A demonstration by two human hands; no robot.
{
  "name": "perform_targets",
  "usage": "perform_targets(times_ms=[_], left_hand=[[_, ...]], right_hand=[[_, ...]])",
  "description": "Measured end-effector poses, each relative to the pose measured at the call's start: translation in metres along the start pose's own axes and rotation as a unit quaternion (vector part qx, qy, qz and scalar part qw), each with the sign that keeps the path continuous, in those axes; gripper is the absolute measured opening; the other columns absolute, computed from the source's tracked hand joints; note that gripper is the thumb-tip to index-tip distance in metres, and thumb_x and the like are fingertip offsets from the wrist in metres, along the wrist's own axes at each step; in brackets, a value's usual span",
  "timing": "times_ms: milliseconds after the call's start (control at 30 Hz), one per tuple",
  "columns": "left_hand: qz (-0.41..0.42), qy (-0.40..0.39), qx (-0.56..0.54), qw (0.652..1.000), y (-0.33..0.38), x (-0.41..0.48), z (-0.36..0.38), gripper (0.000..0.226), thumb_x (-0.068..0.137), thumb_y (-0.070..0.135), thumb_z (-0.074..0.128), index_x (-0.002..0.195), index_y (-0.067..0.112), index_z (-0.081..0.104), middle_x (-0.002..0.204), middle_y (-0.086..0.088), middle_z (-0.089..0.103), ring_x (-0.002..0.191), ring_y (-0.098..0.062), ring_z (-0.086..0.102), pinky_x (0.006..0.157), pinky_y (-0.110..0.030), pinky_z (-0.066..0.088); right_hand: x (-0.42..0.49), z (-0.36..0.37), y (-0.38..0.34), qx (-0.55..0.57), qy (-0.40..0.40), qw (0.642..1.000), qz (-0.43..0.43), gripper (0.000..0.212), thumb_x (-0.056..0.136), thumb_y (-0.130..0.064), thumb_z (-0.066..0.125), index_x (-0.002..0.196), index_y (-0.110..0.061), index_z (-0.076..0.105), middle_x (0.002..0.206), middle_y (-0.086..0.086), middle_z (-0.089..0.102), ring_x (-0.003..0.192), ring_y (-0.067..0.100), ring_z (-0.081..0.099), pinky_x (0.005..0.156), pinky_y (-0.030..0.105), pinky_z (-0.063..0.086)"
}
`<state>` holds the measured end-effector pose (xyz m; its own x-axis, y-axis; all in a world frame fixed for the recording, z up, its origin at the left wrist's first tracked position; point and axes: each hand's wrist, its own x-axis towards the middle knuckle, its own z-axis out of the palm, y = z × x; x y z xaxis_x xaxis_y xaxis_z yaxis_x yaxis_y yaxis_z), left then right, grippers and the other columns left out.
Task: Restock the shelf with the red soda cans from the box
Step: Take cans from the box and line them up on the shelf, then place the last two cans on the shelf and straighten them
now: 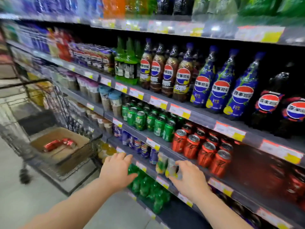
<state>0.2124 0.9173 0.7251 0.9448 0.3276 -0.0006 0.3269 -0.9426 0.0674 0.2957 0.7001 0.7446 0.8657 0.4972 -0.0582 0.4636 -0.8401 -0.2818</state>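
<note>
Several red soda cans [204, 149] stand upright on a grey shelf [170, 152], right of green cans [148, 121]. A cardboard box [77, 139] sits in a wire cart at the left, with a few red cans [59, 144] lying in it. My left hand [118, 169] stretches out empty with relaxed fingers, in front of the shelves between the box and the red cans. My right hand [189, 177] hangs below the red cans, fingers loosely bent and holding nothing, in front of a pale can on the shelf below.
A wire shopping cart [54, 103] stands on the tiled floor at the left. Cola bottles [221, 90] fill the shelf above the cans. Green bottles [148, 187] crowd the lower shelf under my hands. Price tags line every shelf edge.
</note>
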Motion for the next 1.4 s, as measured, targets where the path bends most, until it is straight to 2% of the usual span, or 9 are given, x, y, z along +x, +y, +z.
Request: perform_targets(times_ms=[233, 467, 733, 1100, 1267, 1400], left_hand=[[-0.057, 0.01, 0.025, 0.998, -0.191, 0.007, -0.026, 0.077, 0.082, 0.064, 0.047, 0.146, 0.026, 0.025, 0.149, -0.001, 0.032, 0.136, -0.024, 0.031, 0.109, -0.039, 0.03], [-0.102, 0.01, 0.025, 0.994, -0.317, 0.019, -0.034, 0.079, 0.08, 0.068, 0.043, 0.146, 0.03, 0.022, 0.15, 0.004, 0.031, 0.138, -0.019, 0.029, 0.111, -0.039, 0.028], [-0.165, -0.033, 0.008, 0.986, -0.421, 0.072, -0.006, 0.082, 0.08, 0.07, 0.043, 0.147, 0.028, 0.021, 0.151, 0.003, 0.029, 0.139, -0.021, 0.027, 0.114, -0.04, 0.025], [-0.217, -0.117, 0.034, 0.969, -0.56, 0.211, 0.0, 0.076, 0.084, 0.062, 0.045, 0.147, 0.026, 0.022, 0.15, 0.003, 0.03, 0.139, -0.021, 0.027, 0.114, -0.039, 0.023], [-0.185, -0.188, 0.041, 0.964, -0.591, 0.264, 0.018, 0.078, 0.081, 0.061, 0.047, 0.147, 0.026, 0.022, 0.149, 0.001, 0.03, 0.139, -0.022, 0.026, 0.116, -0.043, 0.02], [-0.129, -0.235, 0.062, 0.961, -0.617, 0.318, 0.037, 0.083, 0.081, 0.061, 0.048, 0.149, 0.026, 0.014, 0.152, 0.0, 0.024, 0.14, -0.022, 0.023, 0.117, -0.044, 0.017]], right_hand=[[0.078, 0.045, -0.173, 0.03, -0.006, 0.999, -0.038, 0.057, 0.087, -0.05, 0.052, 0.139, -0.028, 0.039, 0.144, -0.004, 0.042, 0.133, 0.019, 0.039, 0.108, 0.035, 0.034], [0.125, 0.081, -0.28, 0.055, -0.061, 0.996, -0.039, 0.054, 0.086, -0.047, 0.054, 0.136, -0.03, 0.042, 0.142, -0.003, 0.042, 0.132, 0.022, 0.039, 0.107, 0.036, 0.034], [0.232, 0.127, -0.367, 0.076, -0.105, 0.99, -0.059, 0.054, 0.086, -0.047, 0.056, 0.136, -0.031, 0.043, 0.142, -0.004, 0.043, 0.131, 0.022, 0.04, 0.108, 0.038, 0.035], [0.423, 0.19, -0.468, 0.086, -0.2, 0.972, -0.089, 0.057, 0.087, -0.047, 0.056, 0.138, -0.029, 0.04, 0.142, -0.005, 0.043, 0.129, 0.018, 0.042, 0.107, 0.036, 0.039], [0.471, 0.207, -0.478, 0.093, -0.218, 0.97, -0.054, 0.055, 0.086, -0.047, 0.057, 0.136, -0.03, 0.042, 0.14, -0.007, 0.045, 0.127, 0.017, 0.044, 0.105, 0.036, 0.041], [0.499, 0.225, -0.484, 0.098, -0.228, 0.969, -0.008, 0.057, 0.086, -0.048, 0.056, 0.138, -0.031, 0.04, 0.141, -0.008, 0.043, 0.129, 0.016, 0.042, 0.107, 0.034, 0.038]])
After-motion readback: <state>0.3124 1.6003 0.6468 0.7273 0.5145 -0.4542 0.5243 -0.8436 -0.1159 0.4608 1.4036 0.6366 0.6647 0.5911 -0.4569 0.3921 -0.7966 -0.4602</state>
